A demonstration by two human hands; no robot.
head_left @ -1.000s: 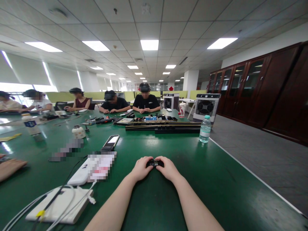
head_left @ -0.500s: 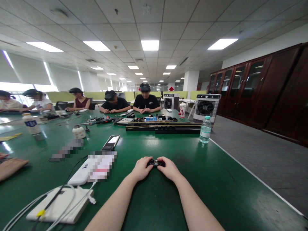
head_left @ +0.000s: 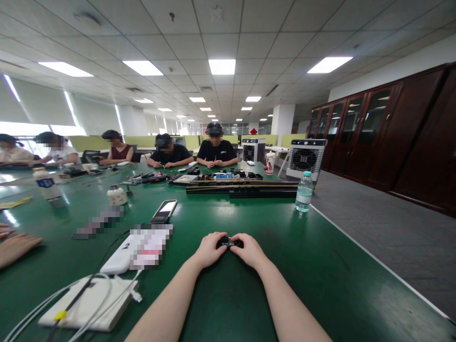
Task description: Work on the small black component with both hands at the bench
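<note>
A small black part [head_left: 230, 243] rests between both of my hands on the green table [head_left: 320, 266]. My left hand [head_left: 209, 249] grips its left end with curled fingers. My right hand [head_left: 251, 249] pinches its right end the same way. Most of the part is hidden by my fingers. Both forearms lie along the table toward me.
A phone [head_left: 163, 212], a white power bank [head_left: 135, 249] and a white box with cables [head_left: 83, 304] lie to the left. A water bottle [head_left: 304, 191] stands near the right edge. Long black trays [head_left: 245, 189] lie ahead. Another person's hand [head_left: 16, 247] rests far left; several people sit at the far end.
My hands stay closed on the small black part with only slight finger shifts. The view barely moves.
</note>
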